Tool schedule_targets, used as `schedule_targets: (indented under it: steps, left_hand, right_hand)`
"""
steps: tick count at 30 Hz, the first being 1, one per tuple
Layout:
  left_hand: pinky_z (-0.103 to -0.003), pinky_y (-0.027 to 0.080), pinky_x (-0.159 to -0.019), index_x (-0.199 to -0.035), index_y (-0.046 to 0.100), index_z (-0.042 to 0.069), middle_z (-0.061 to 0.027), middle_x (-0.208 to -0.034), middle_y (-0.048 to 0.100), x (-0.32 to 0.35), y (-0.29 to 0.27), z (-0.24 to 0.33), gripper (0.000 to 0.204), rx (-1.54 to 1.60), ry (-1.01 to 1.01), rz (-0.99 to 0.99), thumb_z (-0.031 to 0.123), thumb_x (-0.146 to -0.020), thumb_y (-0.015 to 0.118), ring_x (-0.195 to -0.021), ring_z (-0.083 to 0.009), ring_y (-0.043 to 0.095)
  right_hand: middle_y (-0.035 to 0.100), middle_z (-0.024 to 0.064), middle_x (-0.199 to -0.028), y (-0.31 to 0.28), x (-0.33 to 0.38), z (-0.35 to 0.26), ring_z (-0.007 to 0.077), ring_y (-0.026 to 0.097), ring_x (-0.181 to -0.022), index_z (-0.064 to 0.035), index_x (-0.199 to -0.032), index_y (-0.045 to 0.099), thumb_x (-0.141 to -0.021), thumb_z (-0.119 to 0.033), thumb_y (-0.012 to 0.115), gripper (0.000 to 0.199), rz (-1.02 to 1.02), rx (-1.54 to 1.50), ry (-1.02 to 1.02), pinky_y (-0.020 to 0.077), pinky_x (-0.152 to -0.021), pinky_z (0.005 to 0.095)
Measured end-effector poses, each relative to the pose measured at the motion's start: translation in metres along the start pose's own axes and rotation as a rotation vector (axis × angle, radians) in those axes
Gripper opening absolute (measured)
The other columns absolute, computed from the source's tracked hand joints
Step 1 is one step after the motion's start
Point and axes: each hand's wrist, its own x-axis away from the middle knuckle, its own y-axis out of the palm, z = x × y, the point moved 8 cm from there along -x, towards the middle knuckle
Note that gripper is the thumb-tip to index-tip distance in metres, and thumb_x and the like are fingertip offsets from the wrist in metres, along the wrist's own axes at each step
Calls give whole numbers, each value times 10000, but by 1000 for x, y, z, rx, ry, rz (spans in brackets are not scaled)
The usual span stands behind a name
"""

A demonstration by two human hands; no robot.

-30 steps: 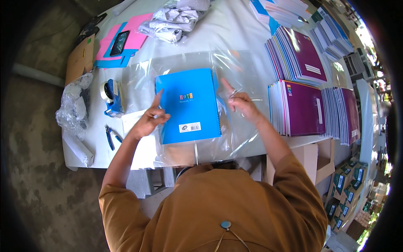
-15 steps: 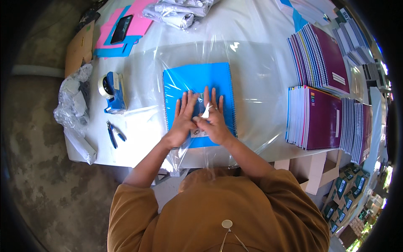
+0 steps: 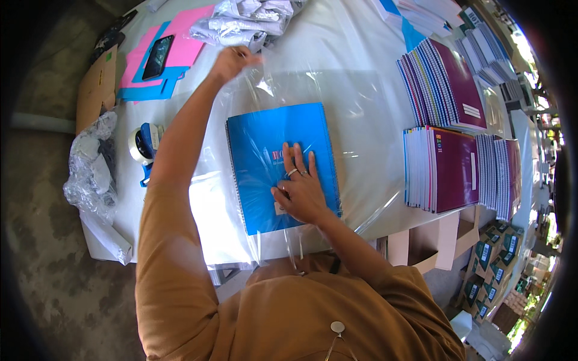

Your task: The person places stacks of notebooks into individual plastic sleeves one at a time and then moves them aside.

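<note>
A blue spiral-bound notebook (image 3: 256, 201) lies slightly turned on the table in front of me, with clear plastic film (image 3: 361, 150) spread over and around it. My right hand (image 3: 304, 195) presses on the notebook through the film, fingers stretched out and rings on them. Beyond the notebook's far edge, my left hand (image 3: 232, 63) is closed, fingertips pinched on the film, which creases toward them. Those fingertips are slightly blurred.
Left of my arm are a tape dispenser (image 3: 144, 144), a phone (image 3: 158, 58) on pink and blue sheets, and crumpled plastic (image 3: 93, 168). More crumpled plastic (image 3: 235, 24) lies at the back. Purple notebooks (image 3: 457, 171) are stacked at right; cardboard boxes (image 3: 421, 243) stand below.
My left hand has left the notebook and reached away to the film beyond its far edge. My right hand stays on the notebook, which appears lower and more tilted in view.
</note>
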Motion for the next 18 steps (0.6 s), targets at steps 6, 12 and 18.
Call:
schedule_targets:
  steps: [6, 12, 18]
  left_hand:
    - [-398, 431, -757, -1014, 586, 30, -148, -969, 600, 109, -41, 58, 267, -476, 232, 778, 175, -798, 645, -883, -314, 551]
    - [-519, 48, -1088, -1402, 269, 78, -118, -1478, 188, 239, 76, 80, 559, -771, -71, 77, 284, -909, 436, -1378, -307, 95]
    - [-544, -23, -1081, -1434, 201, 112, -91, -1507, 102, 237, 87, 73, 547, -777, -54, 23, 326, -944, 318, -1394, -294, 8]
  right_hand:
    - [211, 183, -1466, -5, -2, 12, 356, 105, -1379, -54, -658, 674, -788, -249, 592, 248, 20, 17, 41, 30, -1075, 559]
    - [200, 183, -1469, 9, 7, 38, 346, 71, -1386, -29, -666, 655, -807, -252, 574, 276, 82, 349, -206, -17, -1080, 521]
    - [111, 214, -1479, -16, -7, -3, 373, -9, -1383, -8, -670, 625, -841, -241, 542, 300, -38, -442, -52, -40, -1082, 496]
